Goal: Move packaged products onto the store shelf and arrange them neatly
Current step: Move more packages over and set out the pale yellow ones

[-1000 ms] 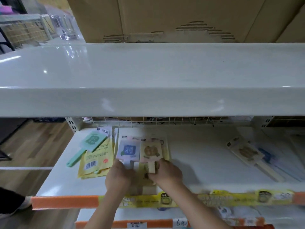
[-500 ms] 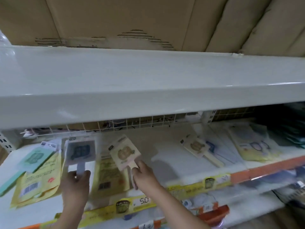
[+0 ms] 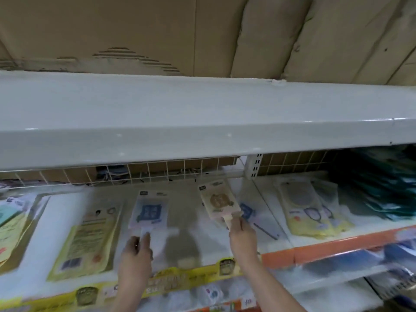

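Roughly mid-task by the look of it. Two paddle-shaped packs are being handled over the white shelf [image 3: 195,248] at once, one per hand, and neither looks properly set down yet. The beige pack [image 3: 218,202], just right of frame centre, is pinched by its wooden handle in the right hand [image 3: 242,236], and it's tilted with its top leaning toward the upper left. The blue pack [image 3: 149,212], a bit left of centre, is gripped at its lower end by the left hand [image 3: 136,248], fingers curled around the handle part; whether it's resting on the shelf or lifted can't be told through the blur.

Already laid flat on the shelf: a yellow packet [image 3: 86,239] at lower left, more yellow and mint packs at the far left edge, another blue-print pack [image 3: 247,211] just beside the beige one, and yellowish packets [image 3: 308,212] at right. Dark stacked items are seen at far right.

Still left, as a guess: the two held packs get laid down and squared up, since the spacing looks uneven.

Looks-wise, flat card-backed packs in clear film, a square printed head on a stick-like handle.
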